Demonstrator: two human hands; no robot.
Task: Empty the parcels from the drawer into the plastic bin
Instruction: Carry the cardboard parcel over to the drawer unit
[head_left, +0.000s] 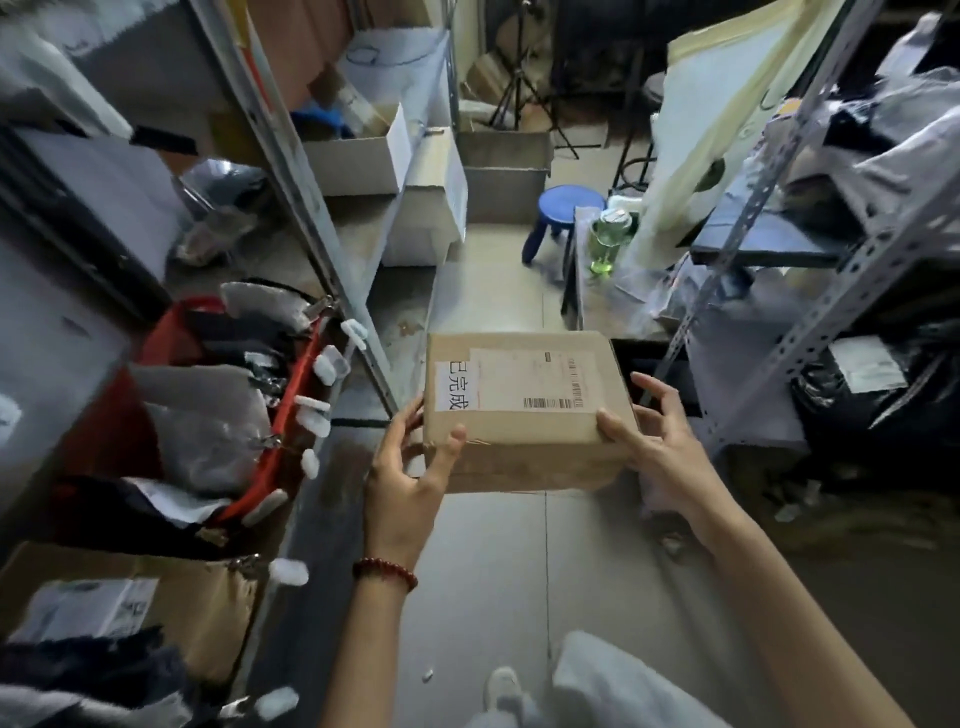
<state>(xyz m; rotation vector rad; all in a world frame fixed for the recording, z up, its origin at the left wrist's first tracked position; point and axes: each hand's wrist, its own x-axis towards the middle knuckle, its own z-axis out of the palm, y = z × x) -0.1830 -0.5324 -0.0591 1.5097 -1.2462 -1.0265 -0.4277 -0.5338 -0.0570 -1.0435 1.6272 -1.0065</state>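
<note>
Gripping one brown cardboard parcel box (524, 415), the left hand (405, 483) curls round its near left corner, thumb on the top face. The right hand (660, 447) is spread wide, thumb on the near right corner; its straight fingers lie beside the right side, perhaps not touching. The box is level above the grey tiled floor (498, 571), carrying two white labels. One string of red beads (384, 570) circles the left wrist. Two grey metal shelf racks flank the aisle, left (291, 171) and right (779, 228). One red plastic bin (296, 384) of grey mailers sits at the left rack's edge. One blue round stool (569, 205) stands far down the aisle, near one green clear bottle (608, 244).
</note>
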